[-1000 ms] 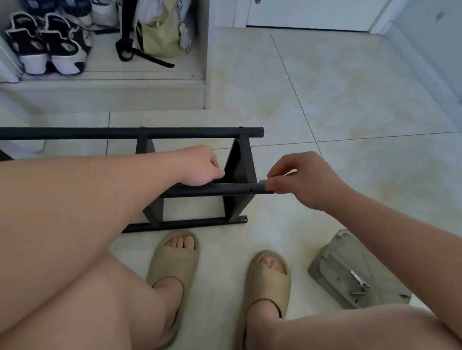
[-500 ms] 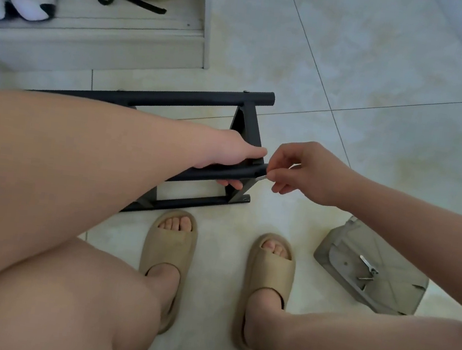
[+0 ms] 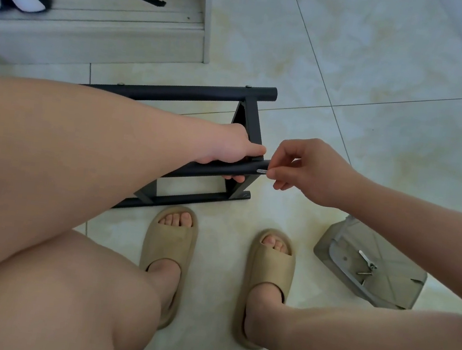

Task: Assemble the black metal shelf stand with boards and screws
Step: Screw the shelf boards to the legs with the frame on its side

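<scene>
1. The shelf stand (image 3: 175, 94) lies on its side on the tiled floor (image 3: 353, 73), just beyond the person's slippers (image 3: 169, 243). The left hand (image 3: 226, 152) curls round its near tube (image 3: 213, 169), close to the end upright.
2. The right hand (image 3: 309, 170) pinches a small silver piece (image 3: 262, 171) between thumb and forefinger at the tube's end.
3. The hold is by the fingertips only, so a slip could drop the piece onto the tiles and under the frame.
4. If the tube turns in the left hand's grip, the piece could go in askew and jam.
5. I cannot tell whether the piece is a screw or a key, and the hole it meets is hidden.
6. The left forearm covers the frame's left part, and no boards show. The spare screws (image 3: 364, 274) in the clear tray (image 3: 401, 297) beside the right foot are too small to count.
</scene>
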A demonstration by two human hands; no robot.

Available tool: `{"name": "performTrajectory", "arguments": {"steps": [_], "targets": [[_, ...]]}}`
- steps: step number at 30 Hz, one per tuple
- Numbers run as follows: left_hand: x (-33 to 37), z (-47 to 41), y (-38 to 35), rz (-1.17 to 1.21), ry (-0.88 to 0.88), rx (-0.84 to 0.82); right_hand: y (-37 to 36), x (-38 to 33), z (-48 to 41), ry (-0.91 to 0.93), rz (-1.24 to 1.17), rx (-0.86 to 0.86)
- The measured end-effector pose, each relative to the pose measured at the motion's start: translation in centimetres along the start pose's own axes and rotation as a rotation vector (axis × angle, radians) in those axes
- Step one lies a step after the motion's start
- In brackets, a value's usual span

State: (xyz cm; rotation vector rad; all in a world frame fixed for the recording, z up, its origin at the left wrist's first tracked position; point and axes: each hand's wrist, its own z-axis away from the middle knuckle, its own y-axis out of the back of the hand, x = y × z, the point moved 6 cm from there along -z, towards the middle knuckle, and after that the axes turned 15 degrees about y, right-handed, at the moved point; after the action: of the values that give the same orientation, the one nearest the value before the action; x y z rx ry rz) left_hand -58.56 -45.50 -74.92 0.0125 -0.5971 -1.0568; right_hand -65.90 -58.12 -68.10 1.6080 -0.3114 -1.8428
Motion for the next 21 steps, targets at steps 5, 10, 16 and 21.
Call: {"name": "performTrajectory", "arguments": {"steps": [5,10,16,21], "targets": [[-0.1,-0.1,0.0,0.008,0.014,-0.008,-0.7,-0.6,-0.1,0.039,0.127,-0.029],[0.1,0.0,0.0,0.035,0.000,-0.036,-1.5,-0.7,-0.6,0.084,0.216,-0.033],[0.0,0.3,0.0,0.076,0.014,-0.080,-2.1,0.1,-0.7,0.006,0.141,0.066],[-0.3,0.4,0.3,0.103,0.041,-0.103,-2.1,0.8,-0.3,-0.086,0.004,0.132]]}}
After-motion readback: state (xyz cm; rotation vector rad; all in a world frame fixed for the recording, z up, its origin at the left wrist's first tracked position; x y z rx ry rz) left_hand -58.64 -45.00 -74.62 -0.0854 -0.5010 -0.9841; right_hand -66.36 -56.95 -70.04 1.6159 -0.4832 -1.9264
